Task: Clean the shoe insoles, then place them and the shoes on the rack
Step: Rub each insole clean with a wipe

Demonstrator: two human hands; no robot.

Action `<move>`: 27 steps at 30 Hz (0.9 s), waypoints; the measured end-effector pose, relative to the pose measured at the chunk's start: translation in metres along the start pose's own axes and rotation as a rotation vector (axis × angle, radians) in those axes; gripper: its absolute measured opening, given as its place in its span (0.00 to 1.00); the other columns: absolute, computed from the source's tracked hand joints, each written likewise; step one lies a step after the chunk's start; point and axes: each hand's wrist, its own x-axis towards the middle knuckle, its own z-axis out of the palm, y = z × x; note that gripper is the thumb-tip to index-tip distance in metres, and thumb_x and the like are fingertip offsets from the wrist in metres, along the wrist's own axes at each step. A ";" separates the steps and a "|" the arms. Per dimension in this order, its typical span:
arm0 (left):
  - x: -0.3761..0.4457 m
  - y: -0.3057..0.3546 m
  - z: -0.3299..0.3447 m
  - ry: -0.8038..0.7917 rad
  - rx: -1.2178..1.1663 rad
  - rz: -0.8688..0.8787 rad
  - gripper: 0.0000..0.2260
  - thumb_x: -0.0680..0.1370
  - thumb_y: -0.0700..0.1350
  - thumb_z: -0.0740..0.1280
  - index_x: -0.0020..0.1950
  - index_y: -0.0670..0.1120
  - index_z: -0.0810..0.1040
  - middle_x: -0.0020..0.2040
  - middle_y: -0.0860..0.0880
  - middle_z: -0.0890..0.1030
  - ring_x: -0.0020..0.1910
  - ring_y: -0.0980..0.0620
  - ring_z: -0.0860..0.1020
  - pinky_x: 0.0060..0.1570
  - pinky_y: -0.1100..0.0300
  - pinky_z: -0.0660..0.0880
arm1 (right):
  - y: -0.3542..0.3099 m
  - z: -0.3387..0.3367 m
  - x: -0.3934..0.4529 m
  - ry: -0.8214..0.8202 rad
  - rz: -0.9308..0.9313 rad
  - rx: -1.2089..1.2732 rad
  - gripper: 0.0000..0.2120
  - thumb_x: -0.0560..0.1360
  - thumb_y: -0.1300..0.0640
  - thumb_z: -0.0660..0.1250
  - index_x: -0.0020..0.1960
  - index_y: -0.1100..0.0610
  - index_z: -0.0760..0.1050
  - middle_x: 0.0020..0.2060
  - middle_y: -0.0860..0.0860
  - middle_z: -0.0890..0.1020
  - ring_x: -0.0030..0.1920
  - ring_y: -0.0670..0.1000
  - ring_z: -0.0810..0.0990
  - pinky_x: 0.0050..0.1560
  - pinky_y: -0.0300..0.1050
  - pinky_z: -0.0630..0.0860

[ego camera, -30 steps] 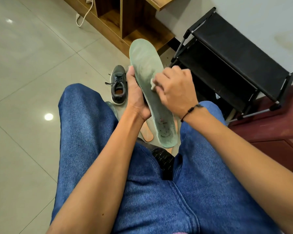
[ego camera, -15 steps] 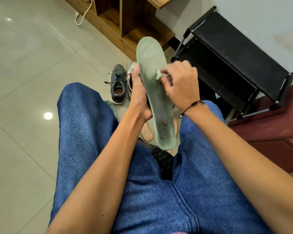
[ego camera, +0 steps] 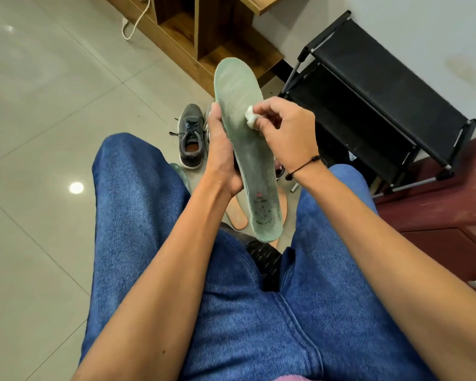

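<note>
The black two-tier metal-framed shoe rack stands at two o'clock against the pale wall, and both of its dark shelves show bare surface. At twelve o'clock, the open compartments of the brown wooden cabinet show only their own boards, and a white cord trails on the tiled floor just beside it.

The long pale-green foam insole is held up above the gap between the knees in blue denim jeans, its toe pointing to twelve o'clock and its heel to six, with the printed, grey-soiled top face toward the camera. The left hand grips the insole along its nine-o'clock edge, thumb lying on the upper face and the fingers hidden behind. The right hand, a black cord bracelet on its wrist, comes in from three o'clock and pinches a small white wad of cloth or tissue in its fingertips, pressing it onto the insole's middle.

On the floor behind the left hand, at eleven o'clock, a grey lace-up sneaker stands upright. Under the held insole, at six o'clock, an orange-tan flat insole lies on the tiles, partly covered.
</note>
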 end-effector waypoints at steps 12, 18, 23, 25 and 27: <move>0.001 0.000 0.002 0.036 0.040 -0.003 0.33 0.77 0.68 0.45 0.53 0.44 0.77 0.44 0.44 0.81 0.42 0.48 0.79 0.43 0.54 0.78 | 0.005 0.010 0.010 0.159 0.037 -0.012 0.04 0.70 0.62 0.67 0.45 0.59 0.79 0.38 0.52 0.81 0.37 0.46 0.75 0.42 0.45 0.76; 0.003 -0.001 0.002 0.093 0.018 0.027 0.30 0.78 0.67 0.47 0.50 0.45 0.78 0.41 0.45 0.82 0.41 0.49 0.81 0.43 0.57 0.79 | -0.005 0.011 0.000 -0.021 -0.088 -0.025 0.06 0.70 0.61 0.67 0.46 0.60 0.80 0.41 0.54 0.81 0.40 0.46 0.75 0.44 0.41 0.75; 0.004 -0.001 0.003 0.092 0.004 0.030 0.30 0.78 0.67 0.47 0.49 0.45 0.78 0.39 0.45 0.82 0.38 0.49 0.81 0.40 0.57 0.80 | -0.003 0.007 0.005 -0.043 -0.139 -0.096 0.06 0.70 0.62 0.66 0.46 0.60 0.79 0.42 0.54 0.81 0.42 0.47 0.76 0.45 0.36 0.71; 0.003 -0.002 0.004 0.072 0.024 0.025 0.31 0.77 0.67 0.46 0.48 0.45 0.78 0.40 0.44 0.81 0.39 0.49 0.80 0.41 0.56 0.78 | 0.001 0.007 0.014 0.007 -0.140 -0.169 0.06 0.71 0.63 0.63 0.46 0.61 0.78 0.43 0.56 0.80 0.43 0.51 0.78 0.45 0.38 0.72; 0.002 -0.004 0.003 0.064 0.044 0.009 0.32 0.76 0.68 0.47 0.47 0.45 0.80 0.43 0.44 0.79 0.42 0.47 0.76 0.46 0.52 0.74 | 0.004 0.006 0.022 0.062 -0.101 -0.211 0.07 0.72 0.63 0.61 0.46 0.62 0.77 0.44 0.57 0.80 0.44 0.53 0.78 0.44 0.37 0.69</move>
